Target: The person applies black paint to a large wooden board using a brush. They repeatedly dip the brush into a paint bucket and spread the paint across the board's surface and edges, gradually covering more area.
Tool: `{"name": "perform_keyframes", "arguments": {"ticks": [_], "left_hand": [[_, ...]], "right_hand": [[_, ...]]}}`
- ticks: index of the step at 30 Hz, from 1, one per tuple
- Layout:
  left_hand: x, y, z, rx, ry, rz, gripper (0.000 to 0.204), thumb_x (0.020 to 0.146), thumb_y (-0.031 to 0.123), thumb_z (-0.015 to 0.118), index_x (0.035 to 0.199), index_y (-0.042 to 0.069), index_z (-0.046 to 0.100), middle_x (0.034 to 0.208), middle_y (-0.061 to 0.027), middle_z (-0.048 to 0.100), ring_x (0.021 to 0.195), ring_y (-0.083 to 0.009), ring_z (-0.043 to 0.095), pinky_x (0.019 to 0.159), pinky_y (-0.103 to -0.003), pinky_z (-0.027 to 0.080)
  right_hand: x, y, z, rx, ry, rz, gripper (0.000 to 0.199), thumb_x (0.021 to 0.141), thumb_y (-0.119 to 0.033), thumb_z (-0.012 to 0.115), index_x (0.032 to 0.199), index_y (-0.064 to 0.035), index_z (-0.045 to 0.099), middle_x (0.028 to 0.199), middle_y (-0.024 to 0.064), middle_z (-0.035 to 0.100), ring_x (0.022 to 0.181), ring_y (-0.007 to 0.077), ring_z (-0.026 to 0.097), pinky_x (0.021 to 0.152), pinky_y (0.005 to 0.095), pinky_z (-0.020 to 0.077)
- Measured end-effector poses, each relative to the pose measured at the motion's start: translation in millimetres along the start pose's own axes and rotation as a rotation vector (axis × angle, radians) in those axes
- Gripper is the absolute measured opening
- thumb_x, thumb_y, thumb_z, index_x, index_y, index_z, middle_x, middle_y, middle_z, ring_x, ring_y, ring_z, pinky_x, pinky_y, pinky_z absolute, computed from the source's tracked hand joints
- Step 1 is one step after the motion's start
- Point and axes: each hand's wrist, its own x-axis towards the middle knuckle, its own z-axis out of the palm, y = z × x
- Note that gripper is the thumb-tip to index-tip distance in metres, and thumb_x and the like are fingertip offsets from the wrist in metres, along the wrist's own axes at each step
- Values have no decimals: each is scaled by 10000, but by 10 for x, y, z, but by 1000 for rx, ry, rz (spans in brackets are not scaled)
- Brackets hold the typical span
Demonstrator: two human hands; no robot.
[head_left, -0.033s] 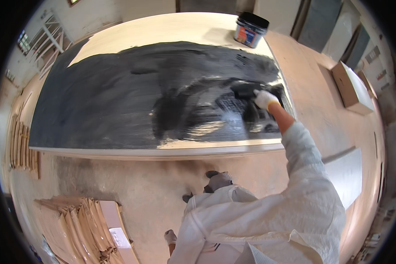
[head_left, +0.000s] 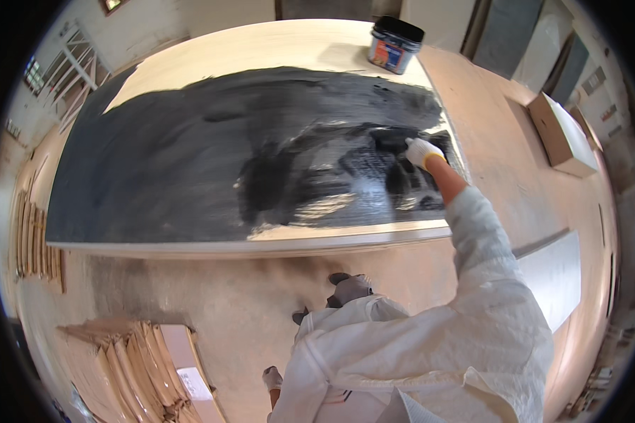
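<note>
My right hand (head_left: 423,151), in a white glove with a yellow cuff edge, is closed on a black, wide brush-like tool (head_left: 391,139). The tool rests on the right part of a large pale board (head_left: 317,37). Dark and wet against the board's coating, its exact shape is hard to make out. Black coating (head_left: 169,155) covers much of the board, streaky and glossy around my right hand, with pale patches showing through. Down at my side hangs my left hand (head_left: 271,378), also gloved, its fingers curled with nothing visible in them.
A black-rimmed bucket (head_left: 396,46) stands on the board's far right corner. Cardboard-wrapped panels (head_left: 130,363) lie at lower left, with more (head_left: 32,236) beyond. A box (head_left: 563,134) and a pale sheet (head_left: 554,278) are on the right. My shoes (head_left: 339,279) are near the board's front edge.
My right hand and the black tool have shifted slightly away and to the left over the board. The bucket and board sit a little differently in view. My left hand still hangs down.
</note>
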Motion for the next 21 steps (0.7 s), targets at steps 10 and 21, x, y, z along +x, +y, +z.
{"name": "perform_keyframes", "arguments": {"ticks": [10, 21], "left_hand": [[-258, 966, 567, 191, 11, 265, 301, 960, 179, 640, 1152, -15, 766, 1098, -131, 789, 996, -272, 717, 930, -408, 566], [-635, 603, 783, 274, -47, 117, 322, 940, 200, 622, 1118, -2, 798, 959, -165, 802, 852, -283, 726, 809, -405, 573]], "right_hand": [[-503, 602, -13, 167, 61, 202, 613, 997, -191, 501, 1610, -189, 539, 1465, 194, 684, 1361, 371, 657, 1144, 462, 513], [64, 1954, -308, 64, -31, 41, 627, 994, -233, 570, 1619, -263, 525, 1502, 179, 659, 1385, 361, 633, 1135, 459, 520]]}}
